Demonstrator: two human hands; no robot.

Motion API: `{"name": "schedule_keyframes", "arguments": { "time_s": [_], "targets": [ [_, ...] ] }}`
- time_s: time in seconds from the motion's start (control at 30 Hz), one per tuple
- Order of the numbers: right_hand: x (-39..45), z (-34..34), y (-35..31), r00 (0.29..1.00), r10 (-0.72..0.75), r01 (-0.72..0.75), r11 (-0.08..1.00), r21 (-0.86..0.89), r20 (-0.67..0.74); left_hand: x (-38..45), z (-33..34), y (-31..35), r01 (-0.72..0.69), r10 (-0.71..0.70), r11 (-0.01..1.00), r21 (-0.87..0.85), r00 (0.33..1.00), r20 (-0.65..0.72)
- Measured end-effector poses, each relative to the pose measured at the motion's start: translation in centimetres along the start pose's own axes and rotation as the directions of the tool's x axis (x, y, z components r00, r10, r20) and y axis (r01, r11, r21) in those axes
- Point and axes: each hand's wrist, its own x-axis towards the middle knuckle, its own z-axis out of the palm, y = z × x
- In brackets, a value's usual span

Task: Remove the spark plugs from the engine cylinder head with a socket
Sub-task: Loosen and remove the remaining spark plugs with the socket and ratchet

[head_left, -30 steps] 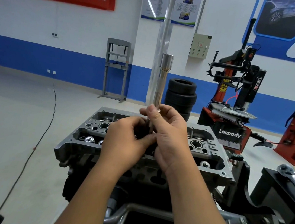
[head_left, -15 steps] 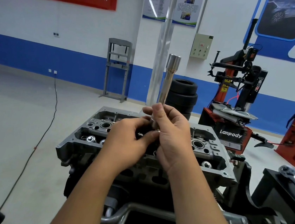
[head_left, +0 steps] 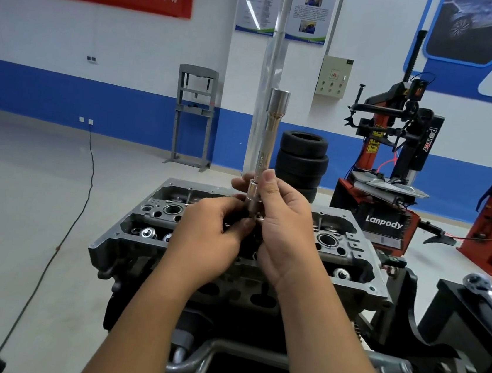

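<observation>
Well, both hands are up over the middle of the cylinder head point(head_left: 361, 270), working on a long socket point(head_left: 266, 145) held upright between them. The right hand point(head_left: 282, 230) has its fingers and thumb curled round the lower part of the socket, a firm grip near the collar. The left hand point(head_left: 211, 237) pinches at something under the socket's bottom end; whether that is a spark plug I can't tell, since the fingers hide it.

The cylinder head sits on a dark stand, and its round wells show to either side of the hands. A ratchet point(head_left: 484, 290) lies apart on the black block at the right, not attached to the socket.

I'd judge the job is partway: the socket is out of the head, and no freed plugs are in view, so how many remain is unclear.
</observation>
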Motion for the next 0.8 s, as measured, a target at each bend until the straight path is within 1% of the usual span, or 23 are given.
{"name": "schedule_keyframes", "arguments": {
  "time_s": [0.1,0.17,0.2,0.3,0.37,0.4,0.47,0.57,0.6,0.63,0.7,0.8],
  "targets": [
    [-0.1,-0.1,-0.1,1.0,-0.013,0.014,0.998,0.055,-0.008,-0.1,0.4,-0.1,0.007,0.001,0.998,0.06,0.992,-0.123],
    [-0.2,-0.1,0.0,1.0,-0.021,0.022,0.999,0.046,-0.011,-0.1,0.6,-0.1,0.012,-0.002,0.998,0.059,0.986,-0.168],
    [-0.2,-0.1,0.0,1.0,-0.025,0.025,0.999,0.037,-0.007,-0.1,0.5,0.0,0.007,0.0,0.999,0.048,0.988,-0.154],
    [-0.2,-0.2,0.0,0.999,-0.037,0.037,0.999,-0.006,0.023,-0.1,-0.2,0.3,-0.01,0.01,1.0,-0.01,1.0,-0.012],
    [-0.1,-0.1,0.0,1.0,-0.018,0.019,0.999,-0.029,0.023,0.0,-0.4,0.3,0.0,0.001,1.0,-0.025,0.999,0.032],
    [0.0,-0.1,0.0,1.0,0.0,0.0,1.0,-0.021,0.014,0.0,-0.4,0.3,0.002,-0.002,1.0,-0.012,1.0,0.016],
    [0.0,0.0,-0.2,1.0,0.017,-0.017,1.0,-0.003,-0.013,0.0,0.1,0.2,0.01,-0.007,0.999,0.047,0.998,-0.06],
    [-0.3,0.1,-0.4,0.999,-0.003,0.004,1.0,0.015,-0.039,-0.4,0.6,0.6,0.036,-0.019,0.994,0.099,0.985,-0.171],
    [-0.4,0.1,-0.4,0.999,-0.009,0.009,1.0,-0.004,-0.041,-0.4,0.6,0.7,0.031,-0.01,0.993,0.113,0.983,-0.181],
    [-0.3,0.0,-0.3,0.999,-0.013,0.012,0.999,-0.029,-0.035,-0.5,0.5,0.7,0.016,0.004,0.992,0.124,0.987,-0.162],
    [-0.2,0.0,-0.2,1.0,0.004,-0.005,0.999,-0.051,-0.021,-0.4,0.2,0.9,-0.001,0.012,0.992,0.125,0.996,-0.083],
    [0.0,-0.1,-0.3,0.998,0.056,-0.057,0.998,-0.016,-0.029,-0.3,-0.3,0.8,0.004,-0.003,0.999,0.046,1.0,-0.022]
  ]
}}
